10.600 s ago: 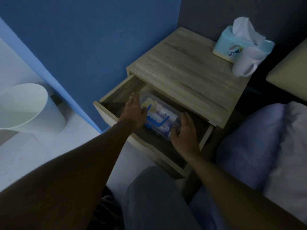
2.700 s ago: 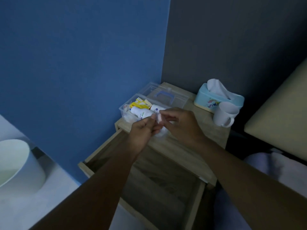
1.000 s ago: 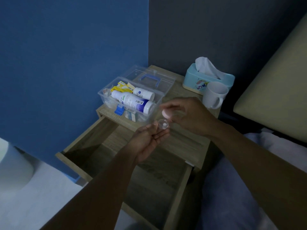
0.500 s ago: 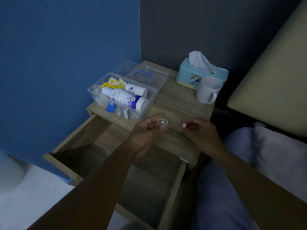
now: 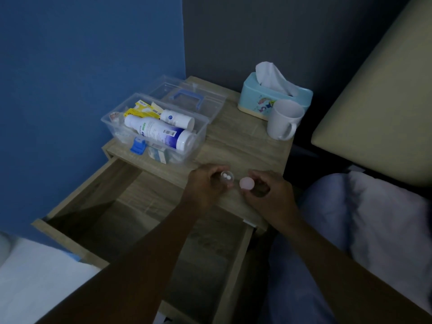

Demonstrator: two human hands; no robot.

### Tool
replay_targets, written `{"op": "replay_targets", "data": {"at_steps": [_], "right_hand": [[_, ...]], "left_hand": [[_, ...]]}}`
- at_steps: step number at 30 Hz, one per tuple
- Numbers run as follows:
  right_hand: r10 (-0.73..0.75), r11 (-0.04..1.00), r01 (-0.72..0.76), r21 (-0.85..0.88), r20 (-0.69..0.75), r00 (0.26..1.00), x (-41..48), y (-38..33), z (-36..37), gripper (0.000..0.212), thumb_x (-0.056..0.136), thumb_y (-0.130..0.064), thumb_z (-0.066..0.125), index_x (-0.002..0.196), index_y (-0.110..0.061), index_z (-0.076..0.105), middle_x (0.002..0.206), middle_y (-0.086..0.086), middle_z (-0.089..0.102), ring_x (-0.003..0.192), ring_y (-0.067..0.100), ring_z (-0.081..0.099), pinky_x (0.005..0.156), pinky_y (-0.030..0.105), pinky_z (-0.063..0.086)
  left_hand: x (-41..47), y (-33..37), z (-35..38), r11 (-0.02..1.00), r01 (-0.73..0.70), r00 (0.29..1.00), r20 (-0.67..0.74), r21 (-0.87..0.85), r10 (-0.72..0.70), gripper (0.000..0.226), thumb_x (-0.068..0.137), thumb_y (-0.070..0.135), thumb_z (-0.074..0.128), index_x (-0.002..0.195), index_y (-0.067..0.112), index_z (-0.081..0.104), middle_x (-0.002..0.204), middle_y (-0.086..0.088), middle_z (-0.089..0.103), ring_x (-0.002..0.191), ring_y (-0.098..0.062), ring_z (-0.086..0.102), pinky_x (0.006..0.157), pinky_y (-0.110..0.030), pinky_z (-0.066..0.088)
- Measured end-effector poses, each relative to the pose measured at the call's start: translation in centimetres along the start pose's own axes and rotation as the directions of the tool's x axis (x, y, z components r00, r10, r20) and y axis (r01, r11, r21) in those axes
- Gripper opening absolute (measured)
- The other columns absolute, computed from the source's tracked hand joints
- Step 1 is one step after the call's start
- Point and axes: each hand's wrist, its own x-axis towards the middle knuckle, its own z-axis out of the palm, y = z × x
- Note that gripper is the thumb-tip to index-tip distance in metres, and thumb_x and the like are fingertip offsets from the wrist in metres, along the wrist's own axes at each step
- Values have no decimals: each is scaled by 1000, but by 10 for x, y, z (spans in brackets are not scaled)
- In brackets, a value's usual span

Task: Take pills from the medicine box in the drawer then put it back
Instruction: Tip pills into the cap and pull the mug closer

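I see the left hand [image 5: 205, 183] holding a small clear vial [image 5: 226, 178] with 2 white pills [image 5: 226, 176] inside, fingers closed around it. My right hand [image 5: 268, 195] pinches a pink cap [image 5: 246, 183] just beside the vial, fingers clamped on it. Both hover over the front edge of the nightstand [image 5: 245, 146]. The medicine box [image 5: 154, 129] sits open on the nightstand's left side, its lid [image 5: 187, 97] folded back, bottles lying inside. Below, the drawer [image 5: 131, 220] stands pulled out. A mug [image 5: 284, 120] and tissue box [image 5: 273, 99] stand at the back.
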Motion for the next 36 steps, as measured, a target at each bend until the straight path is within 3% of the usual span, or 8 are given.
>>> {"op": "replay_targets", "data": {"at_steps": [4,8,14,18,24,26,30,36], "right_hand": [[-8,999,7,39,5,1000,-1,0,2,37,71,-17,82,107,-15,75,100,1,64,95,17,64,85,38,55],[44,992,-49,119,47,998,-2,0,-2,43,68,-11,82,110,-14,74,102,1,62,96,15,65,86,33,55],[56,981,-73,177,100,993,-1,2,-9,49,65,-4,82,112,-12,72,104,0,63,93,7,64,82,16,52],[44,981,-63,182,106,993,-1,4,-11,54,63,-6,82,115,-12,70,106,-1,63,92,0,61,78,8,47],[63,977,-72,200,50,997,-1,4,-8,44,70,-14,82,112,-16,71,101,-6,64,88,4,61,75,12,49],[116,968,-116,223,12,993,1,4,-5,36,75,-12,80,109,-18,72,98,-4,65,85,7,61,74,17,50],[265,902,-249,353,2,964,6,6,-5,24,83,-9,73,104,-20,73,100,1,72,92,18,67,84,33,56],[408,843,-389,371,29,912,20,9,-5,16,87,-18,69,100,-26,75,94,-5,75,92,13,70,88,38,59]], "left_hand": [[5,-3,1,988,-52,999,-5,143,54,43,77,29,77,116,15,68,117,-2,66,109,-12,59,98,-33,49],[7,-3,3,986,-37,998,-36,165,44,44,74,30,80,114,16,68,115,-2,65,109,-15,58,98,-39,48],[7,-2,4,990,-3,999,-45,143,9,52,70,29,82,119,20,65,118,3,67,115,-14,56,102,-40,46],[4,-2,0,999,39,999,31,26,-39,71,63,24,87,128,22,58,120,7,65,110,-4,58,94,-22,50],[-2,-3,-10,992,31,996,80,125,-41,78,64,31,86,134,20,52,130,0,56,122,-15,50,103,-37,47],[-9,-5,-15,981,-43,989,147,192,14,68,78,32,76,138,18,47,138,-3,51,129,-17,45,109,-38,41],[-16,-12,-27,898,-191,959,272,395,84,53,101,19,41,152,10,25,161,-10,23,150,-18,16,121,-26,9],[3,-9,-32,760,-258,911,413,597,-15,71,100,22,45,154,9,2,164,-10,-4,151,-23,-8,121,-34,-4]]}}
